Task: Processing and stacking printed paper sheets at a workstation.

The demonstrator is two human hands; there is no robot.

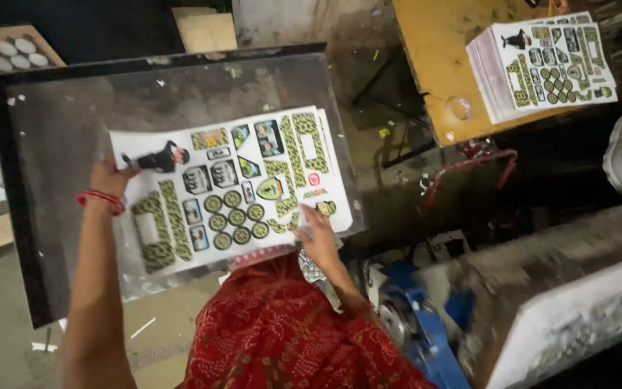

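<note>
A white printed sheet point(224, 184) with camouflage-patterned shapes, round badges and a small dark figure lies on a dark framed flat panel point(59, 122). My left hand point(109, 176), with red bangles at the wrist, grips the sheet's left edge. My right hand point(317, 238) pinches the sheet's lower right corner. More sheets seem to lie under the top one. My red patterned clothing point(289, 338) fills the bottom centre.
A stack of matching printed sheets point(541, 65) rests on a yellow table point(433, 65) at the upper right. A blue machine part point(412, 324) and a grey and white machine body point(563, 310) stand at the lower right. Cardboard point(206, 29) lies behind the panel.
</note>
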